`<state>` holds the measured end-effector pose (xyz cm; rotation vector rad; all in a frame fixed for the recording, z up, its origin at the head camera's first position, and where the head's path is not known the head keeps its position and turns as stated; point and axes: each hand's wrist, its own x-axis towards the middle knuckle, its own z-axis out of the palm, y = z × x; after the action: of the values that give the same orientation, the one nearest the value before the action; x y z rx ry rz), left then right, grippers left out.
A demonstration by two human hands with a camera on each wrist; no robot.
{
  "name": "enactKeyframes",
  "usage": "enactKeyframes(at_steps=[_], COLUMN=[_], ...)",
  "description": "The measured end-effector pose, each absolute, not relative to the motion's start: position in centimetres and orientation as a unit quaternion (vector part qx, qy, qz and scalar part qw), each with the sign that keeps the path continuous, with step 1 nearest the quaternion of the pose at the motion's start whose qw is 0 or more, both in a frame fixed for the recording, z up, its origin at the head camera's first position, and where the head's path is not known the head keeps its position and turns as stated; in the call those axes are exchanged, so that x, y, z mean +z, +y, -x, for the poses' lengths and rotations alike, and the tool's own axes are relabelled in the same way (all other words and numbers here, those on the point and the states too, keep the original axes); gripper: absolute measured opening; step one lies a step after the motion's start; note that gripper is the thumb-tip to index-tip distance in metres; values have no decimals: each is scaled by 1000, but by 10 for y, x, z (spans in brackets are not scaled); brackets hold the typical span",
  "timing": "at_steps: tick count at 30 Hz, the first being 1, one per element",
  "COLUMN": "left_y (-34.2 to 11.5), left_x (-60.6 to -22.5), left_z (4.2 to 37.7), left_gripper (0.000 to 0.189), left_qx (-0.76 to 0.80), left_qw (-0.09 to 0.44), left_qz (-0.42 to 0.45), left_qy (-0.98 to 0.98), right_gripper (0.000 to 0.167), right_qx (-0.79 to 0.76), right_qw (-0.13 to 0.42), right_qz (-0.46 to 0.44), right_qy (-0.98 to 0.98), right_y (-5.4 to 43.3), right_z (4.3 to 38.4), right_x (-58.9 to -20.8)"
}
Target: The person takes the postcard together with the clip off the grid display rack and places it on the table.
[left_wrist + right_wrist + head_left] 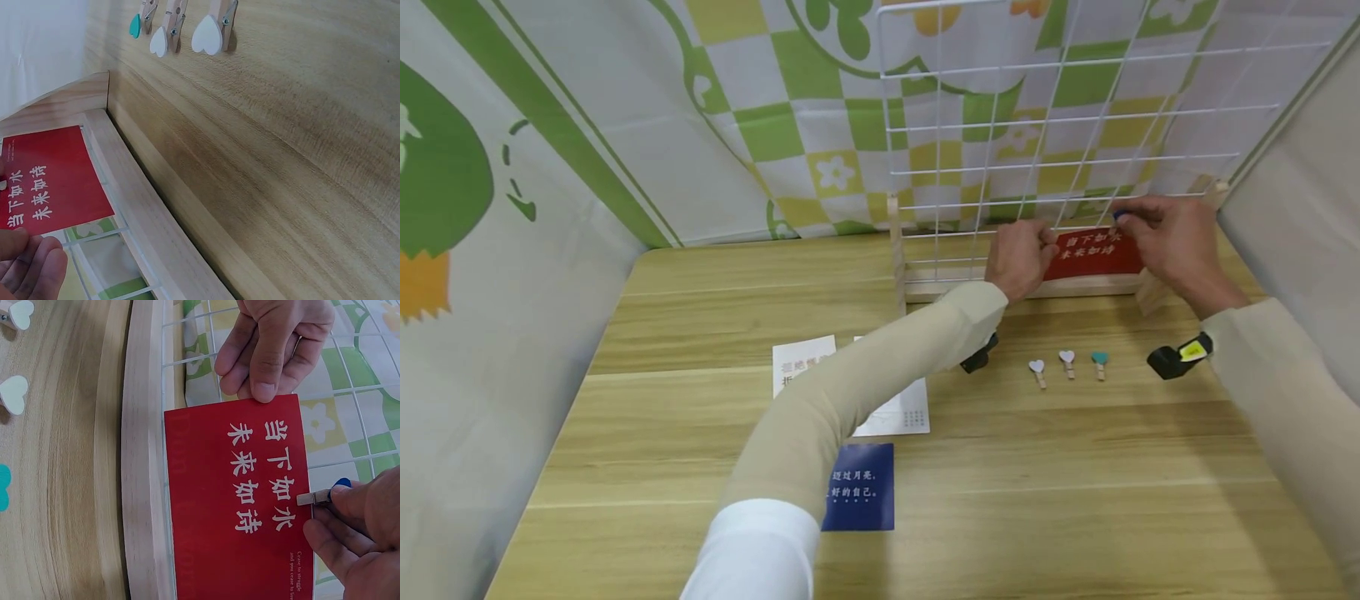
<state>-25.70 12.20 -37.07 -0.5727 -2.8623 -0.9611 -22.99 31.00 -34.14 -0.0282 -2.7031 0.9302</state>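
A red card point(1093, 258) with white Chinese characters lies against the lower part of a white wire grid point(937, 172). My left hand point(1018, 258) pinches the card's left edge between thumb and fingers. At the card's upper edge my right hand point(1176, 246) pinches a small wooden clothespin point(315, 497) with a blue top, mostly covered by the fingers in the head view. In the right wrist view the clothespin's tip overlaps the card's edge; whether it bites the wire too, I cannot tell.
The grid stands in a wooden base point(940, 292) at the table's back. Two white heart clothespins point(1037, 372) and a teal one point(1100, 364) lie in front. White cards point(895, 421) and a dark blue card point(861, 492) lie left, partly under my left arm.
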Motion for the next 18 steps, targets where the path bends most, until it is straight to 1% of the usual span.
enactKeyframes(at_steps=[9, 13, 18], left_y=[120, 119, 118], left_x=[-371, -369, -368], left_z=[256, 257, 258], left_gripper=[17, 17, 16], left_qx=[-319, -317, -311], left_qw=[25, 30, 32], left_qz=[198, 200, 204], left_qy=[-927, -927, -928], right_gripper=[27, 29, 29], right_qx=[333, 328, 316], right_qw=[132, 124, 131], right_qz=[10, 3, 1], right_qy=[-934, -937, -940], right_y=[311, 312, 313], right_z=[230, 229, 228], right_x=[-340, -340, -341])
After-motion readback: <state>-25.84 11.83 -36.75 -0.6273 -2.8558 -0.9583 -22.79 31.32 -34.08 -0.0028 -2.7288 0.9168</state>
